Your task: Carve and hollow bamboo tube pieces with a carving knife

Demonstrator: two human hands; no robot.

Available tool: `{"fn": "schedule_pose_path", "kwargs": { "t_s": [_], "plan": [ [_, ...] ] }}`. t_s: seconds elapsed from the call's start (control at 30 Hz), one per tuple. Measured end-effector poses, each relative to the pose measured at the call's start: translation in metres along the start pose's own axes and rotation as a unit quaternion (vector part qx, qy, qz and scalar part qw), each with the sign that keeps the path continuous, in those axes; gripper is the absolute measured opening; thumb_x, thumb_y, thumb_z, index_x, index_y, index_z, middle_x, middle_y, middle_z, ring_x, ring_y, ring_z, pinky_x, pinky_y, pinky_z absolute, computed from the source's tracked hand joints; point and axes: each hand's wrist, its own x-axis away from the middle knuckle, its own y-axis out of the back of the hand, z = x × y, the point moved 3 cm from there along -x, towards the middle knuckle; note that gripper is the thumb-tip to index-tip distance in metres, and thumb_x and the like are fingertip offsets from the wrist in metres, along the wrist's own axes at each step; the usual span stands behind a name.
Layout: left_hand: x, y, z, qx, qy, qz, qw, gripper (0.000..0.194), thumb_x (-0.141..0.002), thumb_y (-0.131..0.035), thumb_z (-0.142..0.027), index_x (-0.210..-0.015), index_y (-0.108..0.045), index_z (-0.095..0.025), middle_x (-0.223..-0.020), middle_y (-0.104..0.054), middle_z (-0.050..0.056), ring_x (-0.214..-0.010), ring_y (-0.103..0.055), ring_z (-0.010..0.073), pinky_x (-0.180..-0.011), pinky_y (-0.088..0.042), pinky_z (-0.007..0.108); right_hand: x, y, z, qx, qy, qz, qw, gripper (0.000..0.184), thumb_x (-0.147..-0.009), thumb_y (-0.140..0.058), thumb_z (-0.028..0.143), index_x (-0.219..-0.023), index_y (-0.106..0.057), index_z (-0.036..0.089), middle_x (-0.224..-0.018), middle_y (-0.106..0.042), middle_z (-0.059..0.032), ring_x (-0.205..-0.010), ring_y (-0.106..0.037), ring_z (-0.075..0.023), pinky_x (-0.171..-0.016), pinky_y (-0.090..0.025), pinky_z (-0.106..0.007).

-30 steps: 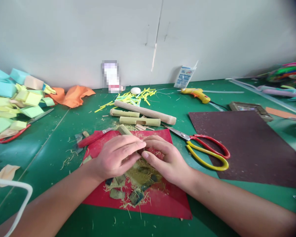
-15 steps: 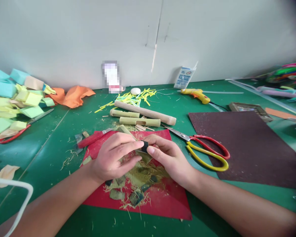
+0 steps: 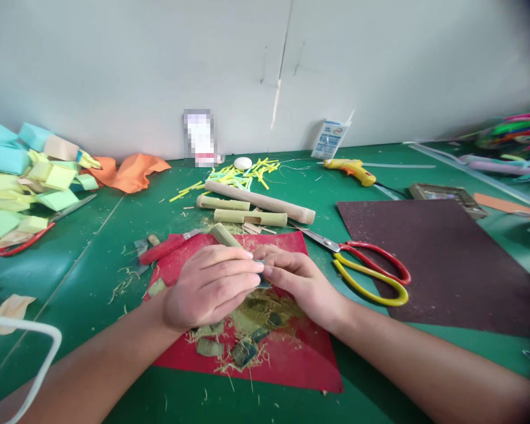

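Head view: two bare hands met over a littered red sheet

Right hand (image 3: 298,284): thumb and fingertips were closed in a pinch on a small dark piece (image 3: 262,282), mostly covered.

Left hand (image 3: 216,285): fingers lay together, nearly straight, tips meeting the right's at that piece. Its palm was hidden, so its hold could not be told. The hands met, it seemed, so one could steady against the other.

Bamboo piece (image 3: 225,235): one end showed beyond the left fingers; whether gripped or lying beneath could not be told.

Red sheet (image 3: 309,371): spread under both hands, bearing shavings and dark scraps (image 3: 244,353); probably laid to catch waste.

Red-handled knife (image 3: 163,249): rested across the sheet's far left corner, apparently parked within reach, blade away from the fingers.

Notched bamboo tube (image 3: 229,217): lay beyond the sheet beside a longer rod (image 3: 260,201), seemingly kept out of the way.

Scissors (image 3: 375,259): sat right of the sheet, handles partly over a dark mat (image 3: 450,265).

Glue gun (image 3: 352,171): lay farther back, near the wall (image 3: 159,59).
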Motion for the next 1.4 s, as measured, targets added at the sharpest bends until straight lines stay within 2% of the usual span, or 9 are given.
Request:
{"fn": "schedule_pose_path", "kwargs": {
  "t_s": [0.2, 0.33, 0.43, 0.57, 0.67, 0.73, 0.87, 1.2, 1.4],
  "plan": [
    [-0.002, -0.001, -0.002, -0.061, -0.077, 0.053, 0.994, 0.037, -0.082, -0.066, -0.017, -0.117, -0.058, -0.024, -0.113, -0.068, 0.004, -0.108, -0.061, 0.0189, -0.086, -0.053, 0.033, 0.001, 0.003, -0.001, -0.041, -0.033, -0.017, 0.998, 0.020, -0.083, -0.056, 0.027, -0.070, -0.067, 0.017, -0.091, -0.063, -0.0048, -0.085, -0.057, -0.0170, -0.079, -0.043, -0.031],
    [0.000, -0.004, 0.001, -0.076, -0.074, 0.104, 0.989, 0.039, -0.082, -0.065, -0.021, -0.120, -0.058, -0.018, -0.125, -0.062, 0.007, -0.108, -0.058, 0.0213, -0.087, -0.052, 0.035, 0.001, 0.002, 0.001, -0.034, -0.037, -0.033, 0.998, 0.020, -0.084, -0.056, 0.031, -0.075, -0.068, 0.017, -0.090, -0.064, -0.0052, -0.087, -0.057, -0.0180, -0.081, -0.044, -0.032],
    [0.002, -0.006, 0.003, -0.065, -0.060, 0.104, 0.991, 0.043, -0.082, -0.063, -0.021, -0.125, -0.055, -0.014, -0.129, -0.059, 0.008, -0.115, -0.054, 0.0238, -0.090, -0.050, 0.038, 0.001, 0.003, 0.003, -0.012, -0.023, -0.055, 0.998, 0.022, -0.087, -0.053, 0.033, -0.084, -0.068, 0.018, -0.095, -0.066, -0.0058, -0.092, -0.058, -0.0192, -0.085, -0.044, -0.035],
    [0.006, -0.006, 0.019, -0.041, 0.011, 0.071, 0.997, 0.051, -0.083, -0.059, -0.018, -0.132, -0.047, -0.016, -0.127, -0.060, 0.009, -0.119, -0.052, 0.0245, -0.094, -0.049, 0.043, 0.004, 0.005, 0.010, 0.156, 0.046, -0.103, 0.981, 0.025, -0.090, -0.046, 0.030, -0.090, -0.067, 0.017, -0.098, -0.066, -0.0082, -0.095, -0.059, -0.0197, -0.088, -0.045, -0.036],
    [0.016, -0.005, 0.040, -0.073, 0.103, 0.065, 0.990, 0.050, -0.085, -0.056, -0.017, -0.134, -0.046, -0.017, -0.127, -0.060, 0.011, -0.120, -0.053, 0.0250, -0.099, -0.046, 0.046, 0.008, 0.000, 0.016, 0.360, 0.110, -0.103, 0.921, 0.023, -0.081, -0.058, 0.035, -0.093, -0.067, 0.016, -0.099, -0.063, -0.0101, -0.093, -0.059, -0.0216, -0.083, -0.046, -0.036],
    [0.023, -0.006, 0.053, -0.103, 0.153, 0.083, 0.979, 0.048, -0.086, -0.055, -0.020, -0.133, -0.048, -0.015, -0.126, -0.060, 0.012, -0.118, -0.055, 0.0258, -0.100, -0.045, 0.047, 0.009, -0.004, 0.014, 0.442, 0.093, -0.078, 0.889, 0.030, -0.077, -0.063, 0.039, -0.097, -0.065, 0.017, -0.100, -0.062, -0.0101, -0.088, -0.059, -0.0213, -0.077, -0.047, -0.035],
    [0.032, -0.009, 0.066, -0.120, 0.192, 0.132, 0.965, 0.047, -0.087, -0.053, -0.027, -0.132, -0.049, -0.015, -0.127, -0.059, 0.013, -0.121, -0.052, 0.0280, -0.100, -0.043, 0.050, 0.009, -0.007, 0.007, 0.494, 0.013, -0.043, 0.868, 0.029, -0.077, -0.060, 0.035, -0.102, -0.061, 0.019, -0.092, -0.063, -0.0052, -0.072, -0.058, -0.0161, -0.064, -0.045, -0.029],
    [0.022, -0.020, 0.033, -0.065, 0.131, 0.210, 0.967, 0.051, -0.091, -0.048, -0.031, -0.137, -0.042, -0.012, -0.139, -0.048, 0.014, -0.130, -0.043, 0.0251, -0.108, -0.036, 0.049, 0.007, -0.008, 0.004, 0.489, -0.035, -0.041, 0.871, 0.019, -0.076, -0.054, 0.026, -0.093, -0.058, 0.019, -0.079, -0.065, -0.0011, -0.059, -0.053, -0.0122, -0.054, -0.035, -0.024],
    [0.023, -0.018, 0.040, -0.093, 0.141, 0.172, 0.971, 0.045, -0.091, -0.047, -0.026, -0.133, -0.046, -0.011, -0.131, -0.056, 0.015, -0.123, -0.051, 0.0265, -0.106, -0.036, 0.054, 0.006, -0.007, 0.004, 0.504, -0.045, -0.055, 0.861, 0.018, -0.074, -0.053, 0.025, -0.090, -0.059, 0.020, -0.077, -0.065, -0.0014, -0.060, -0.055, -0.0136, -0.055, -0.035, -0.024]
  ]
}}
